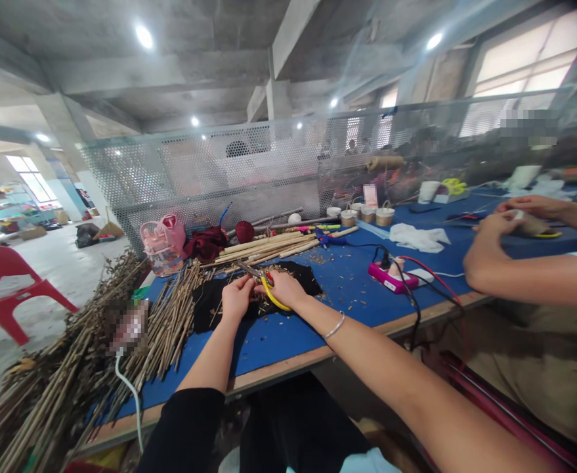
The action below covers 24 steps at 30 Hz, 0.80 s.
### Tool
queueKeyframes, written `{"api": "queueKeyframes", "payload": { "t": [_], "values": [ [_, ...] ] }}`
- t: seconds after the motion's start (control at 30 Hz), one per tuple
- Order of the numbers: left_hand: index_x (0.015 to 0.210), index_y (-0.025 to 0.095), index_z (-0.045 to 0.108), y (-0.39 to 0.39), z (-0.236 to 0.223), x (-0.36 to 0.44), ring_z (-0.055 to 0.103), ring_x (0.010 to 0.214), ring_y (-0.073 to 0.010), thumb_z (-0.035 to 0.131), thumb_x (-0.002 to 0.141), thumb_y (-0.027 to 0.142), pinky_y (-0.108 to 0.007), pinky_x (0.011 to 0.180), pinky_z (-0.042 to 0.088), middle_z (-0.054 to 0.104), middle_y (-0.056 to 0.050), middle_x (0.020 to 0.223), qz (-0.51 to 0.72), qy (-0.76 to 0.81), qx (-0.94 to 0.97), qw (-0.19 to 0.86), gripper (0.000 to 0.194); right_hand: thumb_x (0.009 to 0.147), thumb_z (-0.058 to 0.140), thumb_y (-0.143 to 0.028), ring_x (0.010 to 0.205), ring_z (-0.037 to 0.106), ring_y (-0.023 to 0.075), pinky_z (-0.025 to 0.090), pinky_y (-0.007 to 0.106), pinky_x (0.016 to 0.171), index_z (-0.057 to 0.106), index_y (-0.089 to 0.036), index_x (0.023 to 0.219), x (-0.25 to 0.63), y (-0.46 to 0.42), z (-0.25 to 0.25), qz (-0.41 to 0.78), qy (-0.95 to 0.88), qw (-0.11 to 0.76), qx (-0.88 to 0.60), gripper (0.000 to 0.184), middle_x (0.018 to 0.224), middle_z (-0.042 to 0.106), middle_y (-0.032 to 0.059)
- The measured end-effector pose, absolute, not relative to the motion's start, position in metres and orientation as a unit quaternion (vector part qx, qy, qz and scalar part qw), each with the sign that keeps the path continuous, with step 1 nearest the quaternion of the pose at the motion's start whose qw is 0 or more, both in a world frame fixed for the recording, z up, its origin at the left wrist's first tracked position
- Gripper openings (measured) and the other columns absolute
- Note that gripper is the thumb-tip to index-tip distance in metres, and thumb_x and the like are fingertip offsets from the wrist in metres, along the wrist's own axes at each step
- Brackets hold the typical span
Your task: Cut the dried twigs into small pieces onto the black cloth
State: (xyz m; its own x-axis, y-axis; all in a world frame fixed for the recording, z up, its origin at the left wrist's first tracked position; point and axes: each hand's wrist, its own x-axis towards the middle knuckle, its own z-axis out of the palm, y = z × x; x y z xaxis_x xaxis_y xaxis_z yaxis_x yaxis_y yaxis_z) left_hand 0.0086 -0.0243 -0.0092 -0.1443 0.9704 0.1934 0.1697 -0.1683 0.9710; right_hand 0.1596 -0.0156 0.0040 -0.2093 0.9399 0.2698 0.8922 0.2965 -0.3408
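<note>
My right hand [284,289] is closed around a pair of yellow-handled shears [274,299], whose metal blades point up and to the left. Close beside it, my left hand [236,299] has its fingers pinched together near the blades; what they hold is too small to make out. Under both hands lies a black cloth [207,307], strewn with small cut bits of twig. A spread of thin dry sticks [172,322] lies on the blue tabletop [253,345] to the left of the cloth.
Leafy dry branches [86,328] overhang the table's left side. Thicker peeled sticks [253,251], a pink bag [164,243] and a blue glue gun [328,240] lie beyond the cloth. A magenta power strip [391,279] with cables sits right, near a co-worker's hands [509,220].
</note>
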Motion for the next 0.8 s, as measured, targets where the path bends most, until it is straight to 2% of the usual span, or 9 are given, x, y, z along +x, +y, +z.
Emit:
{"api": "queueKeyframes", "payload": {
  "t": [0.17, 0.33, 0.6, 0.8],
  "values": [
    [0.095, 0.014, 0.068, -0.0248, -0.0058, 0.0090, 0.051, 0.046, -0.0086, 0.062, 0.069, 0.037, -0.020, 0.042, 0.041, 0.067, -0.003, 0.067, 0.564, 0.527, 0.520, 0.367, 0.035, 0.067, 0.042, -0.075, 0.084, 0.063, 0.0250, 0.043, 0.029, 0.068, 0.051, -0.019, 0.097, 0.1570, -0.0183, 0.0046, 0.013, -0.775, 0.218, -0.593, 0.064, 0.086, 0.066, 0.0090],
    [0.086, 0.012, 0.069, -0.0249, -0.0064, 0.0111, 0.052, 0.046, -0.0094, 0.065, 0.065, 0.036, -0.019, 0.040, 0.039, 0.067, -0.004, 0.066, 0.563, 0.519, 0.524, 0.374, 0.031, 0.062, 0.048, -0.076, 0.086, 0.061, 0.0250, 0.042, 0.030, 0.070, 0.048, -0.016, 0.098, 0.1547, -0.0225, 0.0055, -0.013, -0.787, 0.241, -0.568, 0.069, 0.090, 0.064, 0.0109],
    [0.091, 0.013, 0.070, -0.0231, -0.0104, 0.0074, 0.051, 0.046, -0.0097, 0.064, 0.065, 0.040, -0.020, 0.041, 0.038, 0.068, -0.005, 0.069, 0.543, 0.546, 0.549, 0.326, 0.038, 0.069, 0.042, -0.074, 0.083, 0.062, 0.0243, 0.042, 0.029, 0.068, 0.047, -0.017, 0.101, 0.1542, -0.0222, 0.0047, 0.022, -0.779, 0.224, -0.585, 0.065, 0.087, 0.065, 0.0099],
    [0.093, 0.012, 0.070, -0.0219, -0.0108, 0.0061, 0.050, 0.046, -0.0094, 0.065, 0.064, 0.041, -0.020, 0.041, 0.038, 0.067, -0.005, 0.068, 0.542, 0.559, 0.542, 0.317, 0.041, 0.069, 0.040, -0.075, 0.083, 0.063, 0.0247, 0.042, 0.029, 0.067, 0.051, -0.018, 0.097, 0.1562, -0.0191, 0.0028, 0.039, -0.776, 0.222, -0.589, 0.065, 0.087, 0.066, 0.0094]
  ]
}}
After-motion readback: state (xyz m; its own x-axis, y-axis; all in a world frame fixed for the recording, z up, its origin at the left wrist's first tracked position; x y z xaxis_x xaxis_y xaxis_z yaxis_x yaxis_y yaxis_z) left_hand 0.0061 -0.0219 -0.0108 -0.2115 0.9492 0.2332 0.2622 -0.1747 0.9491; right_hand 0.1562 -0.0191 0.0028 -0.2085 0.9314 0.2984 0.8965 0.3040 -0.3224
